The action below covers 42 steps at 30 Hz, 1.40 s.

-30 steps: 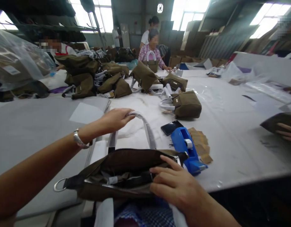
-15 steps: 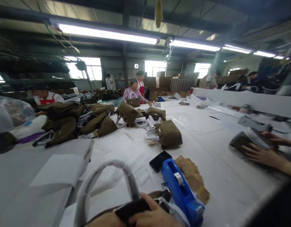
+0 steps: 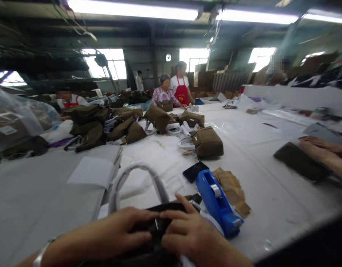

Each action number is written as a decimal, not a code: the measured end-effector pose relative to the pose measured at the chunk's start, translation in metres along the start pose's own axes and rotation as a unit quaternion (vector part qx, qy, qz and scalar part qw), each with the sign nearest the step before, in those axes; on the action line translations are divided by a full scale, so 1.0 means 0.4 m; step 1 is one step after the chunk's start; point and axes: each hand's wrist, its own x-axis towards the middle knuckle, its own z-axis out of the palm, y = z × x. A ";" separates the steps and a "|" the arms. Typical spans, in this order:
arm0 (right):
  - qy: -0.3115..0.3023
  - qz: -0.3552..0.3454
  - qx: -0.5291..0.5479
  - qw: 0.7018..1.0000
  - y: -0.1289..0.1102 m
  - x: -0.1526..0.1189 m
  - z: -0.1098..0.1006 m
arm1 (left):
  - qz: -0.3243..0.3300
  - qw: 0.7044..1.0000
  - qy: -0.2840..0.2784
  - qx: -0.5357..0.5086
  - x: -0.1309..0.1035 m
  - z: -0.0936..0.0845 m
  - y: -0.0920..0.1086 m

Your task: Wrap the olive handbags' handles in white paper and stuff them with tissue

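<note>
We see a smooth white tabletop (image 3: pixel 257 178) with a faint sheen. By its near edge, the closest bag (image 3: pixel 171 205) looks dark and matt, its handle (image 3: pixel 159 185) sheathed in glossy, crinkled film. The tape dispenser (image 3: pixel 219 207) is smooth blue plastic, the phone (image 3: pixel 195 171) glossy black, the brown tags (image 3: pixel 229 185) papery and matt. Toward the far edge, the olive bag (image 3: pixel 207 141) looks like matt cloth. The bracelet (image 3: pixel 43 255) shines like polished metal.

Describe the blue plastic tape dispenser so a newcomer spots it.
On the wide white table, look between the wearer's right hand and the overlapping brown paper pieces. The elongated, blue plastic tape dispenser sits there, its colour unlike its brown neighbours.
</note>
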 end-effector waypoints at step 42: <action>-0.318 0.097 0.191 0.924 -0.058 0.107 -0.137 | -0.084 0.925 0.161 0.334 -0.085 0.243 0.008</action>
